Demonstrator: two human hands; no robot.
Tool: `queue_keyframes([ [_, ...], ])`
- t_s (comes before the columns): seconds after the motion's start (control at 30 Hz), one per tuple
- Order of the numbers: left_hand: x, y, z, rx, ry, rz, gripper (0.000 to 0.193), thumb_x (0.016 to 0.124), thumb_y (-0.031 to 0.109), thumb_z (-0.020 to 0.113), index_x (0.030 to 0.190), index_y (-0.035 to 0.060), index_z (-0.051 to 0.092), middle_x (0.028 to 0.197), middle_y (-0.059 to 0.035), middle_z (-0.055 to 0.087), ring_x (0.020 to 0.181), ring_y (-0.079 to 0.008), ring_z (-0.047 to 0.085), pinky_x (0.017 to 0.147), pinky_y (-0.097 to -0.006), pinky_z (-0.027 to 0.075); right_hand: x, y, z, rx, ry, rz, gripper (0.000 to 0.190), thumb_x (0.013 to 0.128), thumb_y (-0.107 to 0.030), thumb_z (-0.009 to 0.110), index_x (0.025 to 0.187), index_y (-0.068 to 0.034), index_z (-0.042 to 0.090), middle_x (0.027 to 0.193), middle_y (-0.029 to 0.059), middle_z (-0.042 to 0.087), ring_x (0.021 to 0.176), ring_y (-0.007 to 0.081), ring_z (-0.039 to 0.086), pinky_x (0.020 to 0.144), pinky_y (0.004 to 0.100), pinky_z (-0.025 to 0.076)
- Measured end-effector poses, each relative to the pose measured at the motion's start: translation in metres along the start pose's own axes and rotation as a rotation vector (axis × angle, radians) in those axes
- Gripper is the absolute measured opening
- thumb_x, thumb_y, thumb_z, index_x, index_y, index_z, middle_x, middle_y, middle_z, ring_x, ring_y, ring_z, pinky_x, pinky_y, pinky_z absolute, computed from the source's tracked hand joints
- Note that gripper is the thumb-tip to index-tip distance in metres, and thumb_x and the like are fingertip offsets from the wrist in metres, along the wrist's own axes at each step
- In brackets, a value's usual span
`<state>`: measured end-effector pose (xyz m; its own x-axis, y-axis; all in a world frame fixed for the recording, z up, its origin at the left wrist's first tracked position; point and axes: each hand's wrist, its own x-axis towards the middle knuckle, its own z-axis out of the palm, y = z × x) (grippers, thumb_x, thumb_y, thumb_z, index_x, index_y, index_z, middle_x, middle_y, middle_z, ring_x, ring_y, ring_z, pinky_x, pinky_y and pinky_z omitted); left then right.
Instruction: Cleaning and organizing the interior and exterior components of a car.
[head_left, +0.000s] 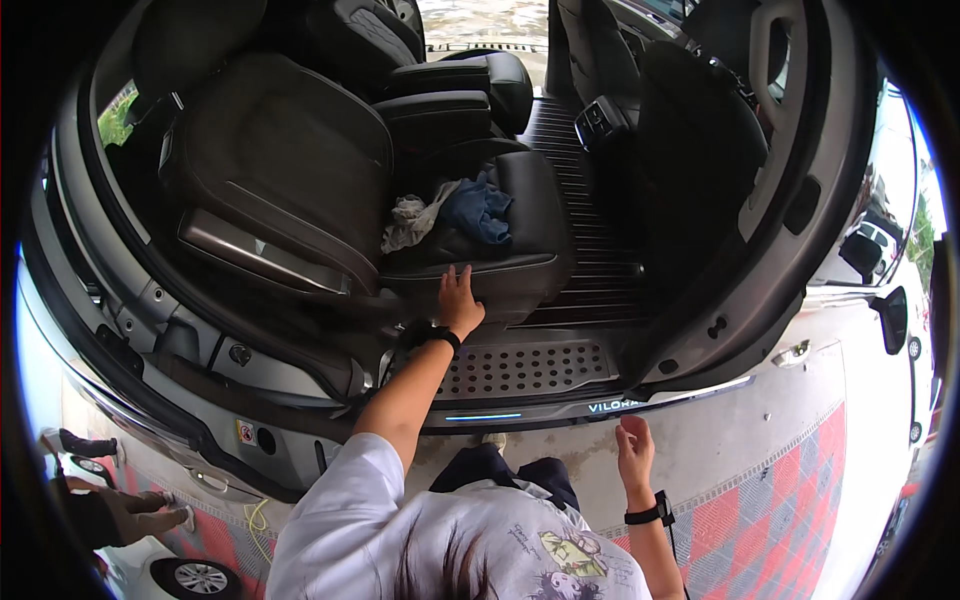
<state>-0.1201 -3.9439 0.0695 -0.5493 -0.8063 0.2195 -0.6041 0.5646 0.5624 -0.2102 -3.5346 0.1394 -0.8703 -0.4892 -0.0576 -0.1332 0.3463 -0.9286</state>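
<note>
My left hand (460, 304) reaches in through the open side doorway of a car, fingers spread at the near side edge of a black leather seat (532, 202); whether the fingertips touch it I cannot tell. It holds nothing. On that seat cushion lie a crumpled blue cloth (480, 208) and a greyish-white cloth (412, 219), side by side. My right hand (635, 446) is outside the sill, raised at the doorway's near edge, fingers slightly bent and nothing seen in it. Each wrist wears a black band.
A perforated step plate (525, 367) and lit door sill (484, 417) lie between me and the seat. Right of the seat are the ribbed floor (600, 277) and a front seat's back (697, 172). A yellow hose (256, 525) and other people (127, 514) are behind at left.
</note>
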Motion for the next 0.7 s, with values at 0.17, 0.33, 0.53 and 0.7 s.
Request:
queue_keyframes([
  [0.17, 0.033, -0.004, 0.013, 0.210, -0.239, -0.099, 0.063, 0.079, 0.022, 0.069, 0.135, 0.0102, 0.042, 0.134, -0.0232, 0.042, 0.125, -0.0391, 0.039, 0.102, -0.0430, 0.037, 0.105, -0.049, 0.054, -0.312, -0.145, -0.302, 0.033, 0.080, -0.016, 0.065, 0.108, -0.002, 0.055, 0.099, 0.0157, 0.059, 0.095, 0.0313, 0.056, 0.082, 0.0382, 0.045],
  [0.33, 0.043, -0.019, 0.037, 0.308, -0.103, -0.051, 0.048, 0.072, 0.022, 0.072, 0.116, 0.0071, 0.056, 0.100, -0.0176, 0.060, 0.097, -0.0350, 0.058, 0.081, -0.0408, 0.050, 0.191, -0.079, 0.135, -0.375, -0.270, -0.603, 0.037, 0.081, -0.010, 0.062, 0.115, -0.001, 0.050, 0.107, 0.0183, 0.055, 0.102, 0.0356, 0.052, 0.088, 0.0412, 0.042],
  [0.53, 0.058, -0.012, 0.072, 0.356, 0.048, -0.324, 0.020, 0.087, 0.020, 0.049, 0.094, 0.0056, 0.062, 0.092, -0.0152, 0.061, 0.098, -0.0333, 0.056, 0.079, -0.0387, 0.051, 0.280, -0.089, 0.230, -0.499, -0.399, -0.917, 0.047, 0.084, -0.012, 0.060, 0.125, 0.001, 0.041, 0.123, 0.0219, 0.049, 0.115, 0.0398, 0.045, 0.098, 0.0448, 0.036],
  [0.7, 0.051, -0.009, 0.072, 0.337, 0.070, -0.347, 0.027, 0.088, 0.018, 0.048, 0.108, 0.0040, 0.061, 0.106, -0.0202, 0.058, 0.109, -0.0376, 0.053, 0.088, -0.0395, 0.049, 0.334, -0.067, 0.283, -0.870, -0.424, -0.838, 0.058, 0.090, -0.029, 0.055, 0.138, -0.007, 0.031, 0.145, 0.0193, 0.030, 0.135, 0.0352, 0.027, 0.108, 0.0473, 0.025],
])
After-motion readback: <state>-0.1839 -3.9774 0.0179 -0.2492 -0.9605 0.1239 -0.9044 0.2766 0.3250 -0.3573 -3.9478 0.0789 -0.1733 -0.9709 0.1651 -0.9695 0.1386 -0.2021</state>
